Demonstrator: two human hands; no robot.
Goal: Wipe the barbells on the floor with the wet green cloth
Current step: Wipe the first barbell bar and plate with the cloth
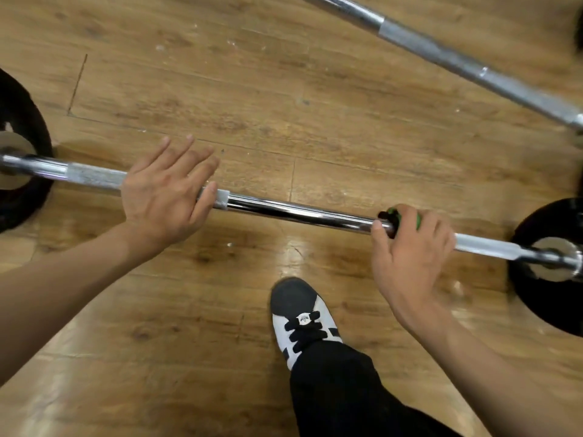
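No words or numbers can be read here. The sneaker [292, 298] has a small white tag [304, 319] on its black laces [310, 335], with a dark mark too blurry to read.

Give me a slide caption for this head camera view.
Right hand wraps the green cloth around the near barbell while the open left hand lies over its knurled section.

The bar [299, 214] runs bare between the left grip [164, 190], spread flat over the knurl, and the right grip [410, 247], wrapped round it with the cloth [407, 216]. A left plate [22, 121] and right plate [542, 294] block its ends. Beyond lies open floor [252, 89] up to a second bar [457, 61] (slanting across the top right). A shoe [299, 313] stands on the near side.
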